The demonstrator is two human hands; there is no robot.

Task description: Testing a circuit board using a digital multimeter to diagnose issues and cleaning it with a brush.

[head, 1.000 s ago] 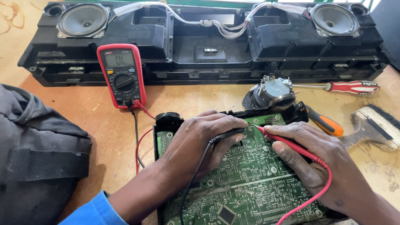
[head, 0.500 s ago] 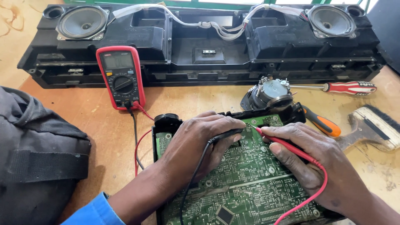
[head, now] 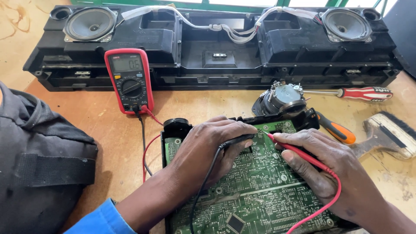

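A green circuit board lies on the wooden bench in front of me. My left hand rests on its upper left part and holds a black test probe, tip pointing right. My right hand lies on the board's right side and holds a red test probe, its tip touching the board near the top edge. The two tips sit close together. Black and red leads run back to a red multimeter standing behind the board.
A long black speaker housing with two round speakers spans the back. A loose speaker driver, a red-handled screwdriver, an orange-handled tool and a brush lie at right. Dark cloth fills the left.
Both hands and probes hold nearly the same place on the board. The view has shifted only slightly.
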